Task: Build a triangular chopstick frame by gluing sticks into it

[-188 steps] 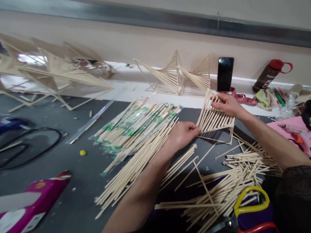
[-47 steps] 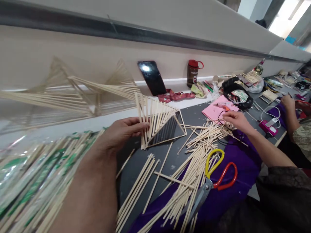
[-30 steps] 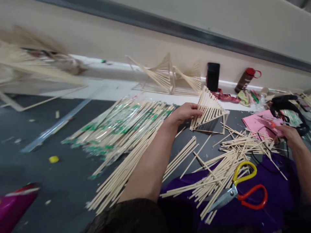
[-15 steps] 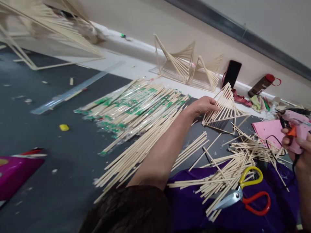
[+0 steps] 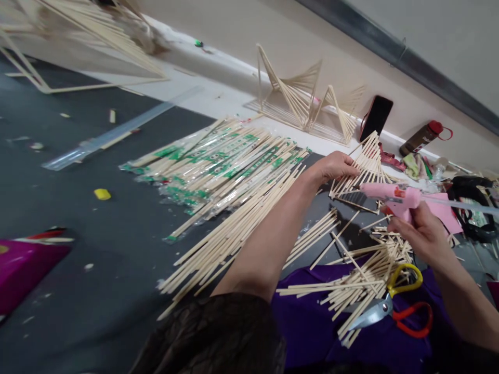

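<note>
My left hand (image 5: 334,166) grips the left edge of a small fan-shaped frame of thin bamboo sticks (image 5: 364,166) that stands on the dark table. My right hand (image 5: 419,234) is closed round a pink glue gun (image 5: 392,195), whose nozzle points left at the lower part of the stick frame, close to my left fingers. A heap of loose sticks (image 5: 362,283) lies below both hands.
Packs of wrapped chopsticks (image 5: 218,166) and long bare sticks lie to the left. Scissors with yellow and red handles (image 5: 393,306) rest on purple cloth. A finished stick sculpture (image 5: 307,98), a phone (image 5: 376,118) and a bottle (image 5: 423,137) stand by the wall.
My right hand has brought the glue gun from the far right over to the stick frame. My left hand has kept its hold on the frame.
</note>
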The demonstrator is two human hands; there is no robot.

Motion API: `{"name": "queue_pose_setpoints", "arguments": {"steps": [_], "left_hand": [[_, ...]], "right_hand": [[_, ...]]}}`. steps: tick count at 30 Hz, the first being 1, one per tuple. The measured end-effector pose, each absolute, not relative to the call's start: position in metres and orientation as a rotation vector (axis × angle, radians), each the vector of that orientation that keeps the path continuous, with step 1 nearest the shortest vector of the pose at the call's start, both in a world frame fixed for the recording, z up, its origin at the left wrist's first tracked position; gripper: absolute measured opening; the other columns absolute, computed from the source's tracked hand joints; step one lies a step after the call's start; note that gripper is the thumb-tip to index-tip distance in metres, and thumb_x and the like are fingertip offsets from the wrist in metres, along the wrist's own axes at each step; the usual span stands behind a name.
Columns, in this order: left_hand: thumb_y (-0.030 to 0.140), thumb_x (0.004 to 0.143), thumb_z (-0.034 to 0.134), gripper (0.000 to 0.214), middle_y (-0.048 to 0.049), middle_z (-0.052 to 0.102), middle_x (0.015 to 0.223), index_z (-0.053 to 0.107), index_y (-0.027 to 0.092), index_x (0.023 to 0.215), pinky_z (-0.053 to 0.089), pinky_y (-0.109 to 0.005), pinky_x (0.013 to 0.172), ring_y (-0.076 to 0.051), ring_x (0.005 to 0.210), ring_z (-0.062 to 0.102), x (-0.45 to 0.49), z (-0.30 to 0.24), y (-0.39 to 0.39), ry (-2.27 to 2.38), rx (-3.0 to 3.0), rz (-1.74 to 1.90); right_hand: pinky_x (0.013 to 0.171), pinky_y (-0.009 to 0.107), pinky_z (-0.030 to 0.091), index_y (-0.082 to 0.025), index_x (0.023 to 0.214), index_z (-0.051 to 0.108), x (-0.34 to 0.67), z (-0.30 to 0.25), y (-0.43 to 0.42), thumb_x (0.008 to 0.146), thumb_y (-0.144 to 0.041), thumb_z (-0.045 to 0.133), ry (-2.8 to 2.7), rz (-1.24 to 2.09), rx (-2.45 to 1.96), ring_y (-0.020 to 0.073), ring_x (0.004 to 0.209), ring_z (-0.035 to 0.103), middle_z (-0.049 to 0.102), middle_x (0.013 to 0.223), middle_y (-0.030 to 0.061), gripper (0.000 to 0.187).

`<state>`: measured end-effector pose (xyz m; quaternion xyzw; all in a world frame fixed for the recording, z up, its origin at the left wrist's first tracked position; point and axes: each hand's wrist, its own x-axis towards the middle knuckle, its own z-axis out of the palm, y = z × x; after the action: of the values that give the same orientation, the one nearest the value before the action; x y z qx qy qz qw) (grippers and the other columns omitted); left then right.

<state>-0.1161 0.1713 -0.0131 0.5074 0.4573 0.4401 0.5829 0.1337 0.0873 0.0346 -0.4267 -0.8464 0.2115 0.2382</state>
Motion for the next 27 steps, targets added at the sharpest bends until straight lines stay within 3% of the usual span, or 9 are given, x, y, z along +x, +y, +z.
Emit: {"name": "queue_pose_setpoints", "arguments": {"steps": [4,8,15,20,27], "left_hand": [[0.007,0.067,0.064,0.019,0.0030,0.049,0.042,0.060,0.012,0.050,0.028,-0.021,0.045,-0.006,0.041,0.040,-0.115,-0.014,0.171,1.042,1.196,1.025],[0.008,0.068,0.065,0.016,0.0025,0.050,0.044,0.062,0.012,0.053,0.030,-0.022,0.046,-0.007,0.042,0.043,-0.113,-0.015,0.171,1.020,1.153,1.010],[0.008,0.068,0.068,0.010,0.0028,0.054,0.049,0.064,0.012,0.059,0.030,-0.020,0.047,-0.006,0.044,0.044,-0.107,-0.021,0.175,1.060,1.111,1.021],[0.010,0.071,0.068,0.011,0.0038,0.053,0.051,0.063,0.012,0.061,0.034,-0.019,0.049,-0.006,0.045,0.045,-0.098,-0.024,0.177,1.083,1.096,1.034],[0.013,0.065,0.071,0.007,0.0002,0.065,0.065,0.067,0.013,0.071,0.048,-0.025,0.059,-0.010,0.057,0.058,-0.086,-0.021,0.173,1.059,0.938,1.074]], "right_hand": [[0.075,0.038,0.055,-0.021,0.117,0.057,0.123,0.022,0.075,0.091,-0.035,0.054,-2.483,0.311,-1.154,0.0241,0.083,0.065,0.068,0.096,0.0090,0.030],[0.085,0.040,0.053,-0.021,0.132,0.048,0.125,0.011,0.067,0.093,-0.034,0.050,-2.565,0.276,-1.110,0.0270,0.100,0.064,0.064,0.112,0.0130,0.041],[0.084,0.041,0.053,-0.021,0.129,0.050,0.137,0.004,0.062,0.093,-0.033,0.050,-2.525,0.257,-1.154,0.0240,0.087,0.063,0.062,0.105,0.0107,0.037],[0.085,0.042,0.054,-0.021,0.134,0.046,0.146,-0.001,0.062,0.094,-0.032,0.050,-2.484,0.245,-1.138,0.0261,0.100,0.063,0.061,0.115,0.0140,0.042],[0.088,0.040,0.055,-0.023,0.135,0.046,0.149,-0.006,0.068,0.092,-0.029,0.052,-2.375,0.328,-1.121,0.0261,0.105,0.064,0.063,0.123,0.0123,0.044]]}}
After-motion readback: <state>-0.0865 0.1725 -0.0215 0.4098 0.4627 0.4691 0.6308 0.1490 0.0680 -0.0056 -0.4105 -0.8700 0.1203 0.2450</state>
